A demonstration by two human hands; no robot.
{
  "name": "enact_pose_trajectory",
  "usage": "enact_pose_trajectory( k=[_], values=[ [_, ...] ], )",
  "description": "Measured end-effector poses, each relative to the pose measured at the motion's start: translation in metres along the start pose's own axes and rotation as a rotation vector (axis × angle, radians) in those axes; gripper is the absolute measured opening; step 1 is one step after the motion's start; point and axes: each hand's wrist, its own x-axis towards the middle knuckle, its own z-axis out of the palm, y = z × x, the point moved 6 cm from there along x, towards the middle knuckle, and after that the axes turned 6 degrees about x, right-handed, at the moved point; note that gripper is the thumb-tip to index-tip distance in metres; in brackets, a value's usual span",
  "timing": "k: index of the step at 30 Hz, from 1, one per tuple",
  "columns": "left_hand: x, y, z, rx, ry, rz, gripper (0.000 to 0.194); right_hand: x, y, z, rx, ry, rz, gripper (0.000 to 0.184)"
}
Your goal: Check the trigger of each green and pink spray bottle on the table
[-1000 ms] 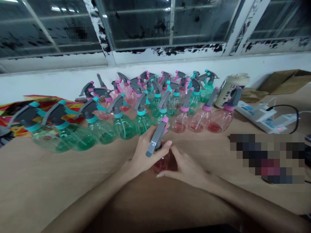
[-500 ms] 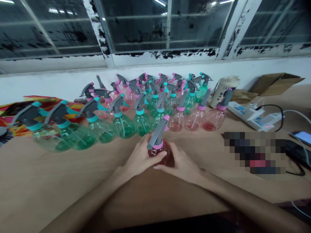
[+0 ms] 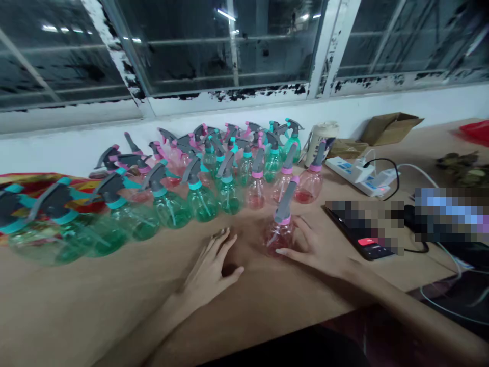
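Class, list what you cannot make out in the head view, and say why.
In the head view:
Right hand: some fingers hidden behind the pink spray bottle.
Rear bottles: lower parts hidden by the front row.
Phone by the right hand: screen mostly masked by mosaic blocks.
Leftmost bottle: spray head cut off by the left edge.
Red thing: cut off by the right edge and blurred.

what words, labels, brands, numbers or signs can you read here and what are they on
None reads clearly.
Cream canister: dark lettering, too blurred to read.
White power strip: blue labels, any print too small to read.
Phone with the red patch: screen marks too small, partly pixelated.
Pink-collared spray bottle in the right hand: no lettering visible.
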Motion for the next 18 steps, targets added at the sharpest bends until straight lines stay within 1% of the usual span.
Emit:
enact_pose_trajectory(
  k=[3, 6, 10, 11, 13, 14, 16, 18],
  values=[
    [0.001, 0.002, 0.010, 0.111, 0.000, 0.045, 0.064, -0.006, 0.023, -0.023, -0.055, 0.045, 0.030, 0.067],
    [0.002, 0.001, 0.015, 0.187, 0.017, 0.079, 0.064, -0.010, 0.039, -0.050, -0.079, 0.086, 0.042, 0.063],
    [0.001, -0.002, 0.017, 0.238, 0.034, 0.092, 0.065, -0.012, 0.059, -0.105, -0.121, 0.200, 0.138, 0.058],
    [0.001, -0.003, 0.017, 0.247, 0.040, 0.093, 0.066, -0.011, 0.065, -0.119, -0.126, 0.221, 0.141, 0.057],
    [0.001, -0.004, 0.017, 0.263, 0.051, 0.096, 0.066, -0.006, 0.083, -0.146, -0.149, 0.285, 0.183, 0.052],
    [0.002, -0.004, 0.017, 0.270, 0.054, 0.099, 0.066, -0.002, 0.095, -0.157, -0.158, 0.316, 0.207, 0.055],
    [0.002, -0.004, 0.017, 0.287, 0.062, 0.105, 0.067, 0.009, 0.118, -0.171, -0.133, 0.353, 0.236, 0.053],
    [0.002, -0.004, 0.016, 0.306, 0.070, 0.116, 0.067, 0.024, 0.137, -0.175, -0.122, 0.359, 0.246, 0.047]
  ],
)
